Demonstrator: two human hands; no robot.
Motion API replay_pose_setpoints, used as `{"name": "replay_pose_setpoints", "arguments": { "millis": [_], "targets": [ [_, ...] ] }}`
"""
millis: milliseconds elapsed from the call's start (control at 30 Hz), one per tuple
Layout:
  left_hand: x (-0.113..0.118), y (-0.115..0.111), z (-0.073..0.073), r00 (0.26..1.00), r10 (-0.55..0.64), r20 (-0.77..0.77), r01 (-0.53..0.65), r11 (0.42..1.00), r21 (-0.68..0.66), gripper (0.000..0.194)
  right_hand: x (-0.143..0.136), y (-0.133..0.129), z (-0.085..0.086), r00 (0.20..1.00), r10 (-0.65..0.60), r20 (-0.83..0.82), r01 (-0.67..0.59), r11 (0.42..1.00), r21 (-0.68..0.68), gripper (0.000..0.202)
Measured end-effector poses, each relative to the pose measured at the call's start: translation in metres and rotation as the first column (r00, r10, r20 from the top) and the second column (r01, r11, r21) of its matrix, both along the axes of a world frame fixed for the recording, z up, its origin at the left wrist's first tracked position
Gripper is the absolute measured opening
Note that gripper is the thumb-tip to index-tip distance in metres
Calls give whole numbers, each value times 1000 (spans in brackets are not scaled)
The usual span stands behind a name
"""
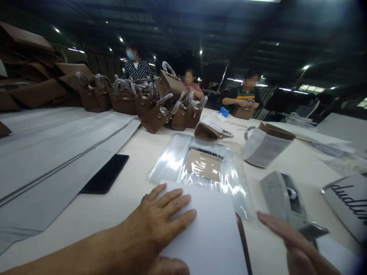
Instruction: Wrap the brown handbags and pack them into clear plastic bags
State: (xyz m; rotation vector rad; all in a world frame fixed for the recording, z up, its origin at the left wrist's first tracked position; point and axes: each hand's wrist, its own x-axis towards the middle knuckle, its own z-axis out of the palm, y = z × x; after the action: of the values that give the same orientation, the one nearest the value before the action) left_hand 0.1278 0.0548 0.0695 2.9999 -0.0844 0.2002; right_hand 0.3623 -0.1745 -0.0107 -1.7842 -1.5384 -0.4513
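My left hand (160, 221) lies spread on a white sheet (212, 229), with its fingers apart. A dark brown edge (243, 242) shows from under the sheet's right side; what it belongs to is hidden. My right hand (298, 240), slightly blurred, is raised to the right of the sheet with its fingers stretched out and nothing visible in it. Just beyond the sheet are clear plastic bags (169, 156), with a beige card (203, 164) showing among them. Close to my right hand stands a grey tape dispenser (275, 194).
Brown handbags (180, 116) with wrapped handles crowd the table's far side. A black phone (106, 175) lies left, beside grey sheeting (57, 152). A partly wrapped bag (263, 145) and a lettered white item (348, 204) are right. Several people work beyond, one handling a bag (243, 112).
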Motion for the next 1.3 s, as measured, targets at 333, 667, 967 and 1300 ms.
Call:
{"name": "replay_pose_setpoints", "arguments": {
  "millis": [333, 667, 967, 1300],
  "targets": [
    [24, 76, -8, 880, 375, 291, -187, 838, -513, 29, 51, 135, -40, 927, 335, -168, -374, 803, -464, 35],
    [125, 105, -59, 987, 120, 109, -56, 884, -465, 32, 59, 156, -16, 752, -52, -657, -228, 915, -333, 35],
    [152, 85, -51, 987, 153, -48, -160, 957, -242, 31, 47, 165, -22, 810, -75, -581, -91, 963, -252, 34],
    [138, 103, -70, 938, 346, 27, -342, 935, -93, 31, 46, 156, -26, 965, -105, -241, 65, 983, -169, 35]
  ]
}}
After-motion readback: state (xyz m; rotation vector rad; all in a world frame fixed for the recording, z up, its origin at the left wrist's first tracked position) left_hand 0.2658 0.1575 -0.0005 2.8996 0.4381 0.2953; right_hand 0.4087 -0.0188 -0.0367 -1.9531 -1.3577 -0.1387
